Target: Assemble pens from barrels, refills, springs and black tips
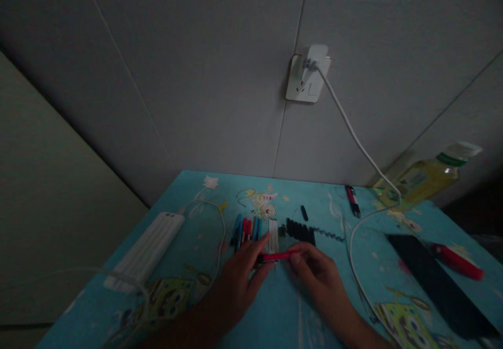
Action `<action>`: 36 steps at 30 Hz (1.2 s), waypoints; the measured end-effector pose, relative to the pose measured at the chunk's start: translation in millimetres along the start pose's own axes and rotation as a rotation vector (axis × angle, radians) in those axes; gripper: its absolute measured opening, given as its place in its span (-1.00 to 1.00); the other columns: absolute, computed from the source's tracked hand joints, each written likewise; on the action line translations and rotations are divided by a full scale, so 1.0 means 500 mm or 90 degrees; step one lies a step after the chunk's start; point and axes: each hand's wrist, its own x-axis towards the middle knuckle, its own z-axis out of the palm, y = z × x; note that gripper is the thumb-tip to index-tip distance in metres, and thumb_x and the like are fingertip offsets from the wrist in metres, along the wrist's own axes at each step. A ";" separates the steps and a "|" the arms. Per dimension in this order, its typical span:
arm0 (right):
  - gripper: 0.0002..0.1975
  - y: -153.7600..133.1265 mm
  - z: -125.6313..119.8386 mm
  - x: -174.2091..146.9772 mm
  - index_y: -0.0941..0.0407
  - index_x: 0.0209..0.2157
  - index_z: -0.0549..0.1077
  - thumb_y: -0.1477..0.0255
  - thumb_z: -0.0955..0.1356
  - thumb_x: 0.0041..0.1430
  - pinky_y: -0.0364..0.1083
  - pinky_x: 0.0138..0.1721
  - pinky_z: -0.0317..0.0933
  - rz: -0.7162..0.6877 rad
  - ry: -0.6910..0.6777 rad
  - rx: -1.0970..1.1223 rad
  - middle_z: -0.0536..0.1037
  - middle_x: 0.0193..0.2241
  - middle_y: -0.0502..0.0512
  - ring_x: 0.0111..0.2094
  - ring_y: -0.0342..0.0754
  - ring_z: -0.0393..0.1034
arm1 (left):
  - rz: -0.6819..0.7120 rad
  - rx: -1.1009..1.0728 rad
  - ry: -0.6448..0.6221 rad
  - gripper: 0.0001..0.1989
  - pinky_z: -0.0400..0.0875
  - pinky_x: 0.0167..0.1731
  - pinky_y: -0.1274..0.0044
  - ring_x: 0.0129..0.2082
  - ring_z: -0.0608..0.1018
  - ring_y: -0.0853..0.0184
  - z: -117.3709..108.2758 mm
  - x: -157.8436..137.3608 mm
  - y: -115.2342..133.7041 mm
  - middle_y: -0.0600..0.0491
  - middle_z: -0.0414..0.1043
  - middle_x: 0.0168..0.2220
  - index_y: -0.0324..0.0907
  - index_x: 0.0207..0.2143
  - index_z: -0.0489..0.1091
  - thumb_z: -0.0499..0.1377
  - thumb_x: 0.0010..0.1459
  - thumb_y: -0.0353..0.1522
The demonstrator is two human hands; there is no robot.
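Observation:
Over the front of the blue patterned tablecloth, a red pen [277,256] lies crosswise between my two hands. My left hand [240,274] pinches its dark left end, while my right hand [319,271] has thumb and fingers closed on the red right end. Just beyond my left hand is a group of blue and red pens [246,229], partly covered by it. Thin pale sticks like pen refills [273,232] stand side by side behind the red pen. Several short black pieces like pen caps [301,231] form a row to the right, and one black cap [304,213] lies apart behind them.
A white power strip [145,249] and its cable lie at left. A white cable [356,233] drops from the wall socket [308,79] across the right side. Also at right are dark-and-red pens [352,200], a yellow-liquid bottle [422,184], a dark flat strip [440,283] and a red object [458,261].

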 end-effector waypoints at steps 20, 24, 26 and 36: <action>-0.67 0.029 0.039 0.003 0.15 -0.29 0.60 0.15 0.42 0.16 -0.14 -0.45 0.31 0.140 -0.140 0.211 0.60 -0.43 0.08 -0.55 -0.17 0.39 | -0.207 -0.320 0.162 -0.75 0.50 -0.10 0.41 -0.15 0.58 0.28 0.004 0.004 -0.018 -0.06 0.53 -0.13 -0.14 -0.01 0.30 0.17 0.28 -0.33; -0.69 0.021 0.031 0.005 0.13 -0.28 0.61 0.19 0.36 0.25 -0.11 -0.36 0.31 0.068 -0.079 0.081 0.55 -0.47 0.07 -0.44 -0.09 0.41 | -0.220 -0.342 0.219 -0.74 0.50 -0.11 0.45 -0.12 0.58 0.28 0.002 0.006 -0.014 -0.02 0.52 -0.12 -0.13 -0.01 0.31 0.19 0.27 -0.33; -0.73 0.015 0.023 0.006 0.10 -0.25 0.62 0.22 0.35 0.27 -0.08 -0.27 0.32 0.011 -0.043 0.017 0.54 -0.38 0.09 -0.32 -0.05 0.43 | -0.227 -0.362 0.237 -0.73 0.51 -0.13 0.47 -0.13 0.58 0.30 -0.001 0.009 -0.009 0.00 0.51 -0.12 -0.12 0.01 0.30 0.18 0.27 -0.32; -0.72 0.023 -0.016 0.009 0.04 -0.06 0.56 0.25 0.32 0.31 -0.01 -0.07 0.34 -0.039 0.077 -0.115 0.57 -0.12 0.14 -0.12 0.04 0.48 | -0.156 -0.243 0.224 -0.76 0.48 -0.13 0.48 -0.16 0.57 0.31 -0.009 0.005 -0.004 -0.01 0.50 -0.13 -0.13 0.02 0.30 0.13 0.31 -0.37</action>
